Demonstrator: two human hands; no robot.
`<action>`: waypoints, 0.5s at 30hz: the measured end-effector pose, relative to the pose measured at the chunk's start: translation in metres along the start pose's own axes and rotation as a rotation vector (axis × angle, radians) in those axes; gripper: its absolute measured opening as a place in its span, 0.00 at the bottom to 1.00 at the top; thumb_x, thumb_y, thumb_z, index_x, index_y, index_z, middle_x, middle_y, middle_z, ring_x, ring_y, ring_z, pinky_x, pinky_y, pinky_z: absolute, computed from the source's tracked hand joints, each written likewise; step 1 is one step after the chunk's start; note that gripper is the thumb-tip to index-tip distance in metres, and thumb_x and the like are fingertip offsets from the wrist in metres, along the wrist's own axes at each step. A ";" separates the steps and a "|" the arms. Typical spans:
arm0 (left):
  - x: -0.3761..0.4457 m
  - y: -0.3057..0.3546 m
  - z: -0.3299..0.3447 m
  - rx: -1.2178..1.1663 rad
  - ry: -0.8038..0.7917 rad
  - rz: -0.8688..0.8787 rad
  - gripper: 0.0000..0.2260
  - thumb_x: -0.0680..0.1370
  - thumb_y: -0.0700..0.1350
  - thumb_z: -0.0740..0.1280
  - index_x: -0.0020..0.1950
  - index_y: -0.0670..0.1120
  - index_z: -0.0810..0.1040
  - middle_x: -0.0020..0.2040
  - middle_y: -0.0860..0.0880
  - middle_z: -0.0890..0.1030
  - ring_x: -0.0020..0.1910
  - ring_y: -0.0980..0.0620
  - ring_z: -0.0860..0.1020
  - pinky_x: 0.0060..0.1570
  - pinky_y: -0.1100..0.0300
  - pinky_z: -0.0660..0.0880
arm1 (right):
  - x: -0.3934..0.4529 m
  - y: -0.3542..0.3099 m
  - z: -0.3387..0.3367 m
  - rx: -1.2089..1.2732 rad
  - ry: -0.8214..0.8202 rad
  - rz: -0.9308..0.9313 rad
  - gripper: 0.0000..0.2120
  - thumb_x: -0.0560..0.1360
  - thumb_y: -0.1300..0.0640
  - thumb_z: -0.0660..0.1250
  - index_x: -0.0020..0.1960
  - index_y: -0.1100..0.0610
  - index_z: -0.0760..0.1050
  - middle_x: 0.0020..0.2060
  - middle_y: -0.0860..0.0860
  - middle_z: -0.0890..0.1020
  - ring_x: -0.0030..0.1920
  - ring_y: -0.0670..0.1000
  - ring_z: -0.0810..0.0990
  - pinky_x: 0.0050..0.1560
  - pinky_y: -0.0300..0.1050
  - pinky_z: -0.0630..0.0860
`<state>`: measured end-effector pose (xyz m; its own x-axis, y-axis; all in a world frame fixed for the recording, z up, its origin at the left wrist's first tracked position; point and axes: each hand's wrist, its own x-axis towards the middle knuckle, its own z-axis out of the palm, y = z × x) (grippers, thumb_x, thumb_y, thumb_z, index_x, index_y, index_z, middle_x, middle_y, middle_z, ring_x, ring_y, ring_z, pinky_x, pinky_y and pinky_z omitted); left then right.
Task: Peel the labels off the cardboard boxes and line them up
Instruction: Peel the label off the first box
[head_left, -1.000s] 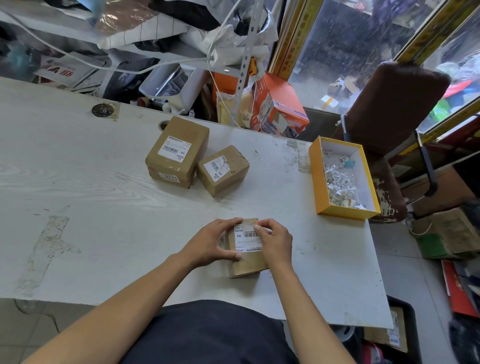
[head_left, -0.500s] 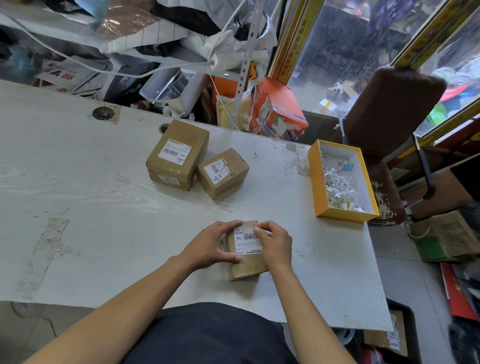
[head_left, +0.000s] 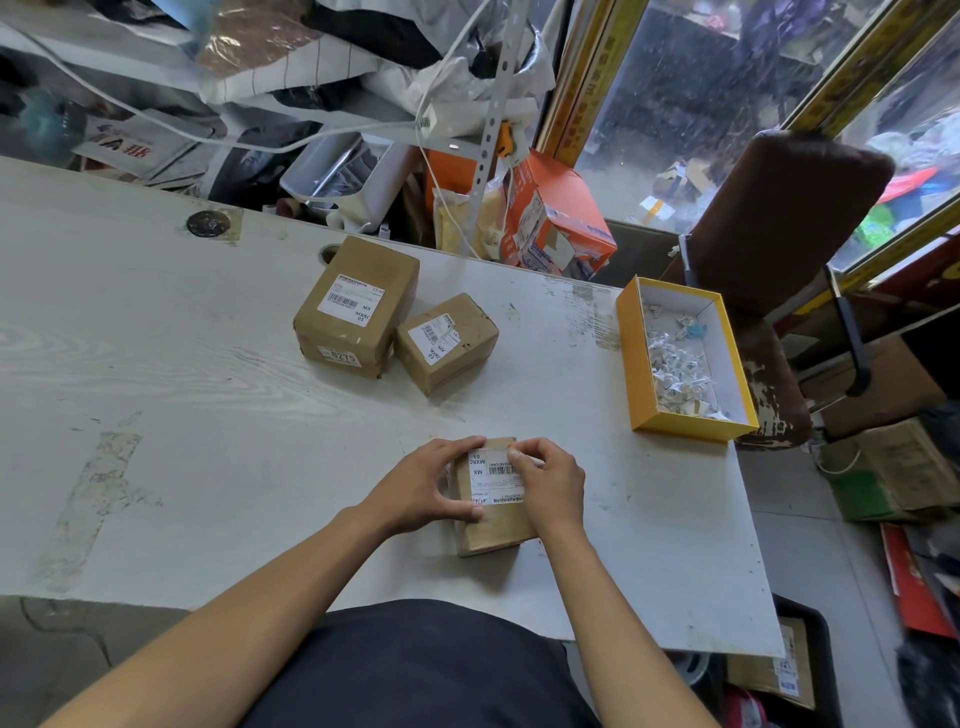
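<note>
nothing shifted | left hand (head_left: 423, 483) grips box (head_left: 491, 525) | right hand (head_left: 553, 480) pinches label (head_left: 493, 475) corner

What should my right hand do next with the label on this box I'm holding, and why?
Probably pull the pinched corner back toward you. The right hand is at the far right corner of the label, which otherwise looks flat on the box, and the left hand grips the box's side to steady it. Peeling slowly may keep the label in one piece.

Both hands (head_left: 488, 486) on labelled box (head_left: 493, 530)
</note>
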<state>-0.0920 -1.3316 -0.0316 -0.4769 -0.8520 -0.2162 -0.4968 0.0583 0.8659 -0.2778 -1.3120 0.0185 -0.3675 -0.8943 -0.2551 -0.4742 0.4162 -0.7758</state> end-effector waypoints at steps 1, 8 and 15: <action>0.000 0.000 0.000 -0.001 0.000 -0.001 0.41 0.65 0.59 0.79 0.75 0.61 0.65 0.67 0.58 0.72 0.65 0.62 0.70 0.66 0.62 0.67 | 0.000 0.000 0.000 0.000 -0.001 0.002 0.04 0.75 0.57 0.69 0.41 0.53 0.80 0.36 0.44 0.81 0.38 0.36 0.78 0.33 0.27 0.69; 0.000 0.000 0.000 -0.003 0.002 -0.005 0.42 0.65 0.58 0.80 0.75 0.61 0.65 0.67 0.57 0.72 0.65 0.61 0.70 0.66 0.61 0.68 | -0.001 0.001 0.001 0.010 0.001 -0.003 0.05 0.75 0.57 0.69 0.41 0.52 0.80 0.37 0.45 0.82 0.39 0.41 0.80 0.34 0.30 0.70; 0.000 0.001 -0.001 0.016 0.003 0.002 0.42 0.65 0.58 0.79 0.75 0.60 0.65 0.66 0.56 0.73 0.65 0.59 0.70 0.66 0.60 0.68 | -0.002 0.000 0.002 0.007 0.009 -0.006 0.04 0.76 0.58 0.68 0.43 0.55 0.80 0.36 0.45 0.81 0.38 0.36 0.78 0.33 0.27 0.70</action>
<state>-0.0920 -1.3317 -0.0300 -0.4758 -0.8533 -0.2134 -0.5074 0.0681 0.8590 -0.2756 -1.3103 0.0179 -0.3716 -0.8954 -0.2455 -0.4706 0.4096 -0.7815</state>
